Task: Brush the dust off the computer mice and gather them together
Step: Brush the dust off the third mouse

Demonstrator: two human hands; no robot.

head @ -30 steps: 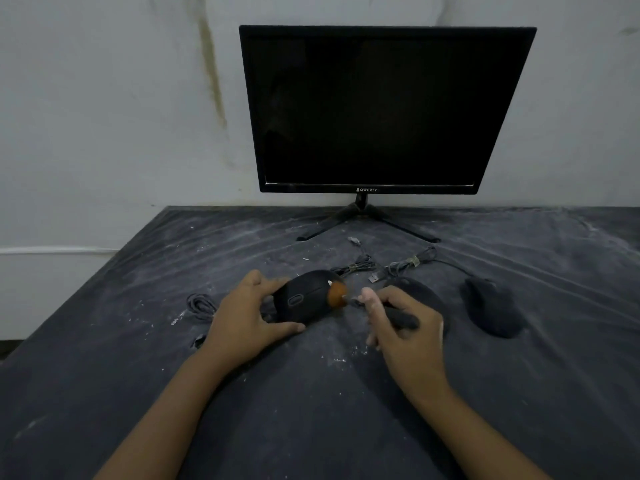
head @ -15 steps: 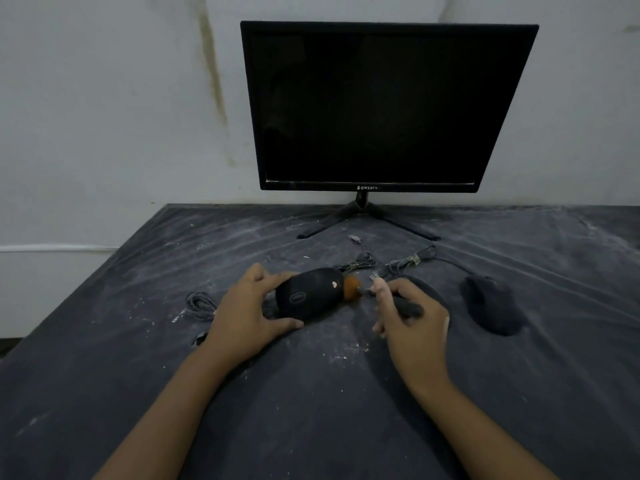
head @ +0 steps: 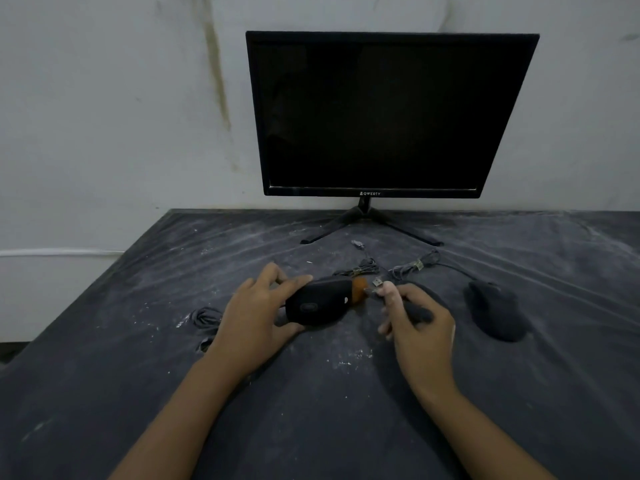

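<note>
**Brushing the first mouse.** The left hand [head: 256, 317] grips a black oval plastic computer mouse [head: 317, 303] just left of the table's middle. The thumb is on the mouse's near flank and the fingers curl over its far flank. We cannot tell whether the mouse rests on the surface or is slightly raised. Its long axis runs left to right, with the right end angled a little away from us.

That right end meets the orange bristles of a small dark-handled brush [head: 359, 291]. The right hand [head: 420, 327] holds the brush by its handle, fingers wrapped round it and forefinger laid forward toward the bristle head. The brush lies nearly in line with the mouse. We therefore judge that the coming stroke runs along the long axis, from the right end toward the left hand. The two forearms enter from the lower left and the lower right.

A second black matte mouse [head: 495, 315] lies on the dusty dark grey table [head: 311, 427], to the right of the right hand and well apart from the held mouse. Its long axis runs near to far, and the right hand is the nearer to it. We judge that gathering has not yet begun. Bundled grey cables [head: 360, 270] lie beyond the hands, in front of a black flat monitor [head: 388, 112].
</note>
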